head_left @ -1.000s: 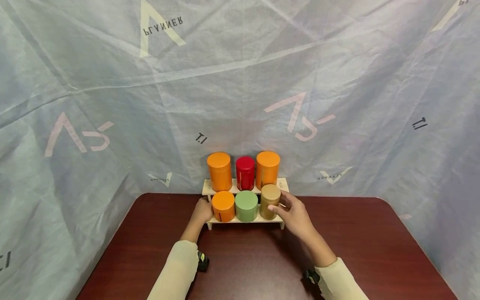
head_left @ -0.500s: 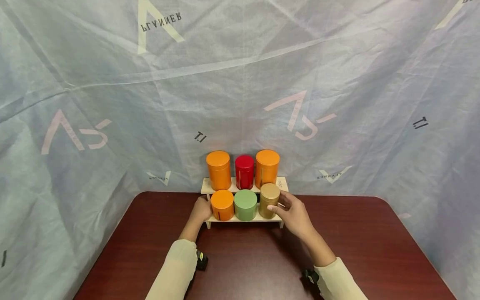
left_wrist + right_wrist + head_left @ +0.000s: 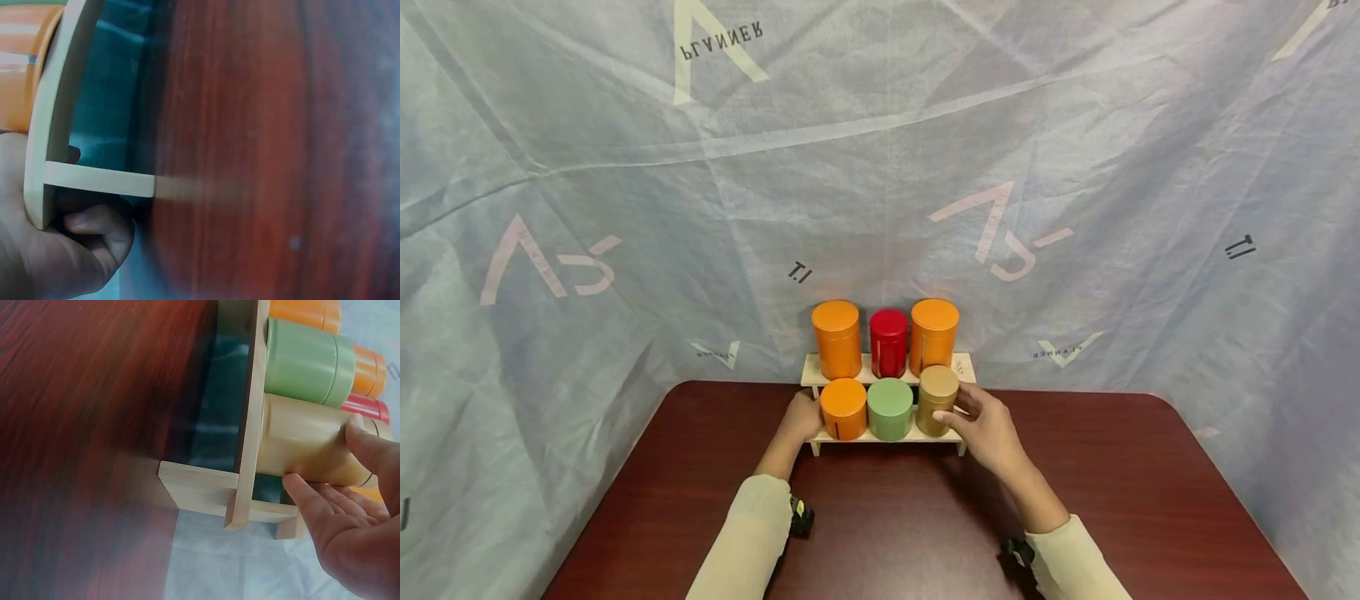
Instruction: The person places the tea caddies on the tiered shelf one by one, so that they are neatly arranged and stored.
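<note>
A two-tier wooden rack (image 3: pixel 880 439) stands at the back of the table with lidded canisters on both tiers. My left hand (image 3: pixel 802 418) grips the left end of its lower tier; the left wrist view shows fingers curled under the board (image 3: pixel 47 125). At the lower tier's right end is a gold canister (image 3: pixel 937 404), upright. My right hand (image 3: pixel 992 432) holds it, thumb on the front and fingers at its right side. To its left are a green canister (image 3: pixel 891 410) and a short orange canister (image 3: pixel 843 410), the latter close to my left hand.
On the upper tier stand a tall orange canister (image 3: pixel 837 340) at left, a red one (image 3: pixel 888 343) in the middle and another tall orange canister (image 3: pixel 934 335) at right. A grey printed cloth (image 3: pixel 880 208) hangs behind the dark red table (image 3: pixel 880 517) and along its sides.
</note>
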Tool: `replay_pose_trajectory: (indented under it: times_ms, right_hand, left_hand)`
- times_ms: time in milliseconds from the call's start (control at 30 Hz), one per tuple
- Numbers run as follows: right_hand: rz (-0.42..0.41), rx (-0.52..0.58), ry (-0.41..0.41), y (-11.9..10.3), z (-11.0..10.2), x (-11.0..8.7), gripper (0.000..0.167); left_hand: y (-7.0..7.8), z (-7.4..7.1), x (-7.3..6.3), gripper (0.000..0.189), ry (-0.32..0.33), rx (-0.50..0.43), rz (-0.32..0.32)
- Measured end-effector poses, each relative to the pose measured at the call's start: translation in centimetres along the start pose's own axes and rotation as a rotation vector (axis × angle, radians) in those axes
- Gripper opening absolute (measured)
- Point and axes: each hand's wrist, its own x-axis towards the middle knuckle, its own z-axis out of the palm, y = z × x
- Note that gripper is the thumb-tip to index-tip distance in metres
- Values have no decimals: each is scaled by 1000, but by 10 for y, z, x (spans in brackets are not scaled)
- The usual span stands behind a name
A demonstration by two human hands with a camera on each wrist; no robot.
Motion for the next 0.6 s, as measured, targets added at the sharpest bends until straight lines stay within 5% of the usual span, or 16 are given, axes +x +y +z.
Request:
replay_pose_trajectory:
  times_ms: [333, 600]
  right_hand:
    - [32, -71, -41, -5, 1, 1, 58]
    - [108, -165, -75, -3, -1, -11, 68]
  left_hand:
    - [-2, -19, -1, 43, -162, -37, 1]
    - [-3, -36, -28, 56, -141, -17, -27]
